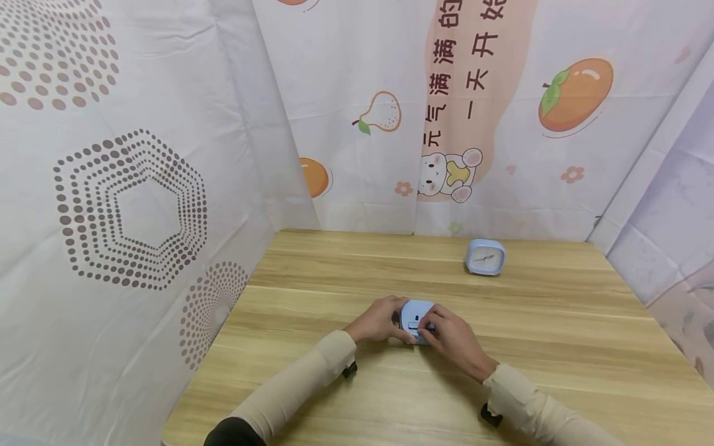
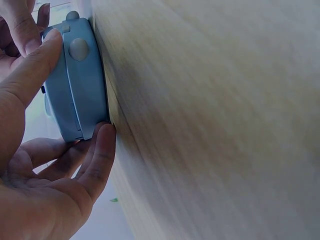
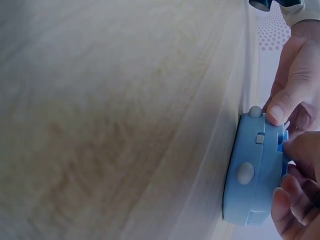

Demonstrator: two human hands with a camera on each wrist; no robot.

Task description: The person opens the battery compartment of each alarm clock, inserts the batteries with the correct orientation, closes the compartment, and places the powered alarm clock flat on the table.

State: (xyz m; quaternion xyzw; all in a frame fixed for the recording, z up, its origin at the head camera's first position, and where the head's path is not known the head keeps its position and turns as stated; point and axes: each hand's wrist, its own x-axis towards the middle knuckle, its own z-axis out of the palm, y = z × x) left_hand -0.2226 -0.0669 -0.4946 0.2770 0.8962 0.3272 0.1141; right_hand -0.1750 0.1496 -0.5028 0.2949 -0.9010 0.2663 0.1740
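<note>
A light-blue alarm clock (image 1: 414, 308) lies on its face on the table, its back turned up with a small slot showing. My left hand (image 1: 382, 319) grips its left side; the left wrist view has the thumb on the upper edge and fingertips at the opposite side, low by the wood. Over the clock's back, my right hand (image 1: 453, 337) pinches at a small blue battery cover (image 3: 285, 145), which is partly hidden by the fingers. Rounded pale feet (image 3: 245, 173) stick out of the clock's side. The dial is out of sight.
A second light-blue alarm clock (image 1: 485, 257) stands upright near the table's back right, dial facing me. The wooden table (image 1: 346, 260) meets printed curtains (image 1: 357, 167) at its back and sides.
</note>
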